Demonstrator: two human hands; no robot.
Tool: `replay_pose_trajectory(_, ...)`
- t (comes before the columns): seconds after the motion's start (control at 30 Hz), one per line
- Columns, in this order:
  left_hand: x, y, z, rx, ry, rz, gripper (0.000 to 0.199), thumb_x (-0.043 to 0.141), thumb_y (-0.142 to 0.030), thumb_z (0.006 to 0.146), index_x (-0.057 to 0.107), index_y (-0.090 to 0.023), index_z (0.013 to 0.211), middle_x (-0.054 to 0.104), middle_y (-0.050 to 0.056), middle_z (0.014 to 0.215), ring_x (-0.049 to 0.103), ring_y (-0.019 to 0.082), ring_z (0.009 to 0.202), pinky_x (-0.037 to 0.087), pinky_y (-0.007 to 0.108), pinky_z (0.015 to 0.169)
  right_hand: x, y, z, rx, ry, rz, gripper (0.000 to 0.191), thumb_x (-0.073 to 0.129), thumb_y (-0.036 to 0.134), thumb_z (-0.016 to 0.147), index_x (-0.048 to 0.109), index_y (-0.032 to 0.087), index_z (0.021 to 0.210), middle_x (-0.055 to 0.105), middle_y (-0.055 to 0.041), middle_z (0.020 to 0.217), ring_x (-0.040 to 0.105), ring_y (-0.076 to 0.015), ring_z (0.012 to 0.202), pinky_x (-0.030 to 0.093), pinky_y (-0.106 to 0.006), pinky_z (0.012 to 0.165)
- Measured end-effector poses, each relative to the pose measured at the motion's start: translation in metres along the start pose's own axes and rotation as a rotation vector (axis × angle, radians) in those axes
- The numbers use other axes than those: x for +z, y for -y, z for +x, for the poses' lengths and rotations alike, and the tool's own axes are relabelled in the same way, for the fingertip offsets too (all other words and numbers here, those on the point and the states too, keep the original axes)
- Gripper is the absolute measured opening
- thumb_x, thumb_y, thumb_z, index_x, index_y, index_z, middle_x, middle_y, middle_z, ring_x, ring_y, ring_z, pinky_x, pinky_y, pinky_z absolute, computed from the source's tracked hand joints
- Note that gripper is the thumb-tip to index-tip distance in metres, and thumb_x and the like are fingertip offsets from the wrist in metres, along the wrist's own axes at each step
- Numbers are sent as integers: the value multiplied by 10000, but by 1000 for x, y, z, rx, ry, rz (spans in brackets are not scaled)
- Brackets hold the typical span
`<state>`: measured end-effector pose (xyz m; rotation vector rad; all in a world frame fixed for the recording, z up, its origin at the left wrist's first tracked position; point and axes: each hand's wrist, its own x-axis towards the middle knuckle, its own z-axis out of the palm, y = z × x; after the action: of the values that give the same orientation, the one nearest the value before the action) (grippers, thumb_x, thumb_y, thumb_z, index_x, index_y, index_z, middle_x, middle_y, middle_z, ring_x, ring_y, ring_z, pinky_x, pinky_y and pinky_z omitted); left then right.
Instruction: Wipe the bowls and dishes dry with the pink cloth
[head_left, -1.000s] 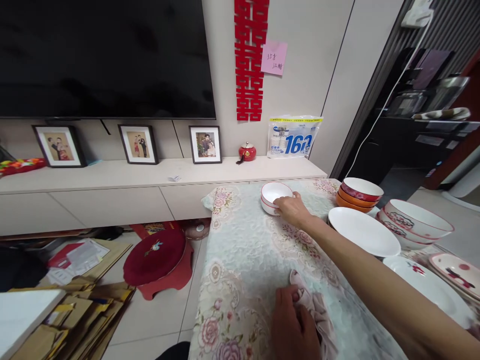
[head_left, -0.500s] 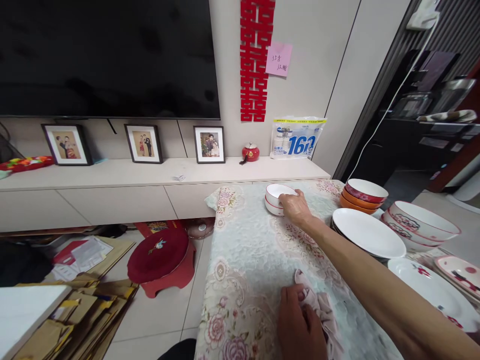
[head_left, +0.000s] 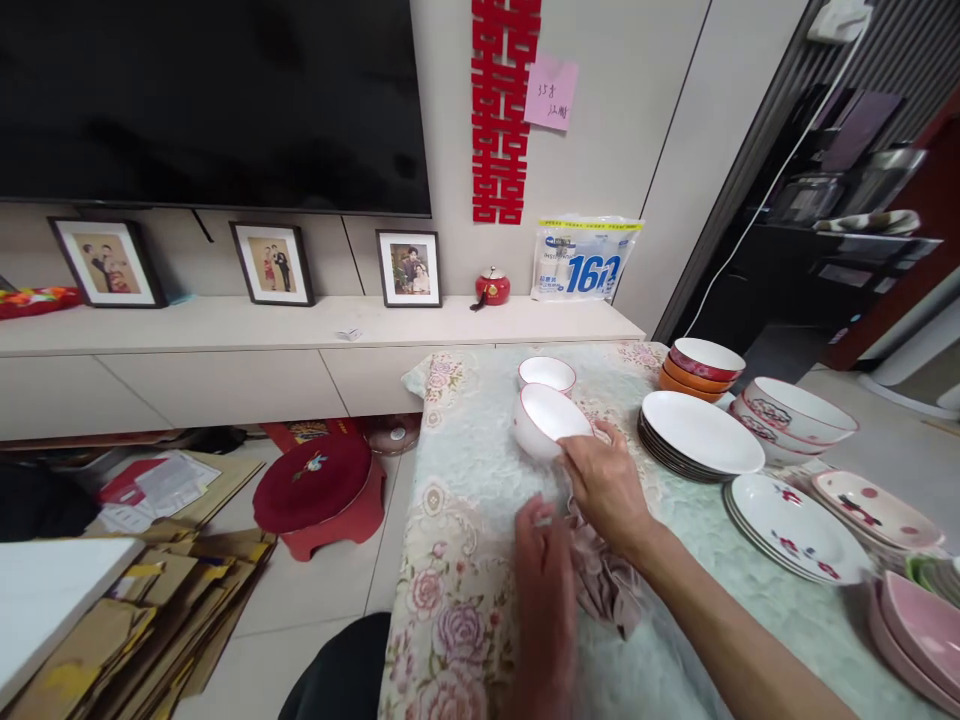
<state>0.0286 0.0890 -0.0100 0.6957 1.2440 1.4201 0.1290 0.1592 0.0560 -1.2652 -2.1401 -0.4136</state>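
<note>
My right hand [head_left: 609, 490] grips a white bowl [head_left: 551, 422] with a thin red rim by its near right edge, tilted and raised above the tablecloth. Behind it stands a matching white bowl [head_left: 546, 373], partly covered by the held one. My left hand [head_left: 544, 570] is close in front, smeared by motion. Right beside it a crumpled pinkish-grey cloth [head_left: 606, 585] lies partly under my right wrist; whether my left fingers hold it is unclear.
To the right stand stacked orange and red bowls [head_left: 701, 370], white plates [head_left: 701, 430], large patterned bowls [head_left: 795, 415], flowered plates [head_left: 799, 530] and pink dishes [head_left: 919, 630]. A red stool [head_left: 315, 490] is left of the table [head_left: 457, 590]; a low cabinet [head_left: 225, 385] runs behind.
My right hand has lifted the top bowl off the lower one and brought it nearer, tilting it. My left hand has shifted left and forward. The view has turned slightly.
</note>
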Motion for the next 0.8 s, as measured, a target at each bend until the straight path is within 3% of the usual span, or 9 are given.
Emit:
replay_pose_trajectory(0.1,-3,-7,11,-41,-82,-194,559,604,-440,866,462,-155,1326,594,174,1303,687,221,966,575,330,783,0,15,-29,-6,21,39,211,450,90,926,638,175,887,672,-20,691,632,-189,691,313,-433,1052)
replay_pose_trajectory(0.2,-4,-9,18,-17,-30,-343,657,632,-438,863,368,-178,1405,572,175,1359,651,249,1130,555,362,912,3,24,-47,-12,36,87,235,436,50,888,633,174,859,647,-14,690,612,-182,694,300,-469,1073)
replay_pose_trajectory(0.3,-2,-11,18,-2,24,-358,690,709,-356,817,373,-208,1401,615,144,1326,651,250,1149,544,368,946,5,29,-57,-28,31,147,235,429,67,906,603,178,793,626,-11,684,588,-174,687,331,-468,1052)
replay_pose_trajectory(0.4,0,-14,16,1,-21,-315,700,758,-258,759,413,-201,1365,665,130,1250,660,250,1139,539,363,961,3,27,-61,-46,95,217,241,422,90,944,597,179,805,633,-11,704,595,-174,711,348,-463,1036)
replay_pose_trajectory(0.5,1,-17,14,5,-62,-296,678,748,-201,732,443,-195,1338,675,121,1221,664,253,1130,543,366,962,-7,18,-61,19,125,299,138,492,167,962,624,179,1001,693,-66,938,625,-221,930,384,-446,996)
replay_pose_trajectory(0.57,1,-18,14,-4,-88,-301,685,723,-191,734,427,-199,1351,664,124,1232,670,261,1116,561,383,935,-15,7,-60,118,118,339,131,564,237,938,626,175,1034,680,-95,1020,606,-248,1005,437,-410,918)
replay_pose_trajectory(0.67,-1,-17,15,22,-105,-310,703,696,-192,739,392,-210,1372,630,136,1279,660,267,1127,557,406,943,-26,-9,-63,284,279,422,100,627,291,887,647,196,866,661,-54,893,615,-224,880,482,-338,769)
replay_pose_trajectory(0.73,-2,-14,16,59,-94,-304,699,691,-190,736,390,-213,1367,600,142,1323,640,267,1159,529,412,984,-30,-14,-67,299,445,497,69,686,262,817,676,220,871,658,-27,890,618,-204,852,486,-310,747)
replay_pose_trajectory(0.8,-4,-12,16,84,-79,-286,706,688,-182,727,389,-212,1365,576,146,1357,618,269,1191,507,414,1010,-31,-15,-72,243,557,556,271,724,181,719,697,253,979,653,-21,975,619,-200,896,492,-293,761)
